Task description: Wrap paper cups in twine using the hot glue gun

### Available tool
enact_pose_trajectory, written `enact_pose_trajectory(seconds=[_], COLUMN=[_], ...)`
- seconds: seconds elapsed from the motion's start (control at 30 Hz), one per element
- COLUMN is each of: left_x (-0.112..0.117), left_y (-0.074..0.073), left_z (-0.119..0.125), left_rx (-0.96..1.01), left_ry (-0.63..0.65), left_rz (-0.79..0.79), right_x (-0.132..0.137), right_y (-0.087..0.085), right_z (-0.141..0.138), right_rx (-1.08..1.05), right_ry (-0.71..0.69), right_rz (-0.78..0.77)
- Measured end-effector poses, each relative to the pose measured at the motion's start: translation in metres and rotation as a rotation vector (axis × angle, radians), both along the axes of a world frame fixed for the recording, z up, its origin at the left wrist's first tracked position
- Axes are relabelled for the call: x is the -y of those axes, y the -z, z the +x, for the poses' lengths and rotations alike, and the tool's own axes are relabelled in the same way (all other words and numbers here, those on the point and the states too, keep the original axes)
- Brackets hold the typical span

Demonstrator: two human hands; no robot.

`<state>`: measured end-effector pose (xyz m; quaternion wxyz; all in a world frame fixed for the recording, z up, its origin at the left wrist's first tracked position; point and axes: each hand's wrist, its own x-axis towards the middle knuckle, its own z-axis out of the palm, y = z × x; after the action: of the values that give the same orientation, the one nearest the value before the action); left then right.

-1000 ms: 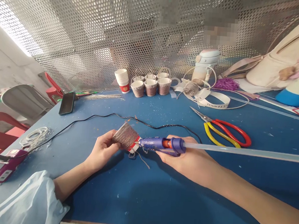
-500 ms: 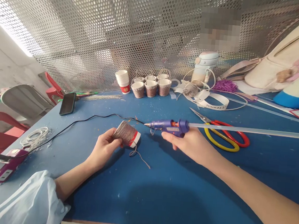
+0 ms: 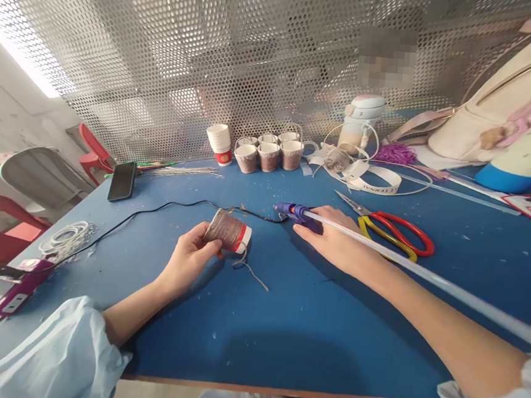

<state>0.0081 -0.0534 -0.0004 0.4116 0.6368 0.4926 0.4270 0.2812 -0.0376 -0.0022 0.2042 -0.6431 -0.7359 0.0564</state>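
My left hand point(image 3: 192, 256) grips a paper cup point(image 3: 226, 229) tilted on its side, its wall wound with grey-brown yarn and a red and white band bare at one end. A loose yarn tail point(image 3: 255, 275) trails from that end onto the table. On the right, my right hand point(image 3: 330, 234) is closed around a purple hot glue gun point(image 3: 299, 213) low over the table, its nozzle pointing away to the left. A long clear glue stick point(image 3: 417, 271) sticks out of its back, passing over my forearm. Scissors point(image 3: 384, 225) with red and yellow handles lie beside this hand.
Behind stand several yarn-covered cups with handles point(image 3: 268, 156) and a stack of paper cups point(image 3: 219, 142). Ribbon point(image 3: 376, 182), a bottle point(image 3: 361, 124) and a bag point(image 3: 481, 119) are at back right. A black cord point(image 3: 153, 208) crosses to a purple power strip point(image 3: 20, 292); a phone point(image 3: 122, 181) lies left.
My right hand has lowered the glue gun and turned it so its nozzle points farther away and the glue stick swings toward me. The left hand keeps the cup in nearly the same place.
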Motion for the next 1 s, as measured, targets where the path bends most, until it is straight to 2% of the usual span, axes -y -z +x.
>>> enact_pose_trajectory(seconds=[0.13,0.27,0.43,0.53,0.73,1.0], left_x=[-0.002,-0.003,-0.002,-0.002,-0.004,-0.006], left_y=[0.000,0.001,0.001,0.001,0.003,0.002], left_z=[-0.001,0.000,0.001,0.001,0.000,-0.001], left_rx=[0.005,-0.013,-0.008,-0.006,-0.002,-0.017], left_ry=[-0.007,-0.017,-0.009,-0.006,-0.006,-0.027], left_rz=[0.020,0.023,-0.014,-0.011,0.017,0.057], right_x=[0.005,0.008,0.001,-0.007,-0.017,-0.012], right_y=[-0.007,-0.009,0.001,0.008,0.011,0.005], right_z=[0.009,0.011,0.003,0.004,0.011,0.006], right_rx=[-0.024,-0.058,-0.031,0.026,0.006,0.016], right_ry=[0.014,-0.011,-0.108,-0.091,0.002,-0.002], right_rz=[0.056,0.038,0.148,0.176,0.098,0.057])
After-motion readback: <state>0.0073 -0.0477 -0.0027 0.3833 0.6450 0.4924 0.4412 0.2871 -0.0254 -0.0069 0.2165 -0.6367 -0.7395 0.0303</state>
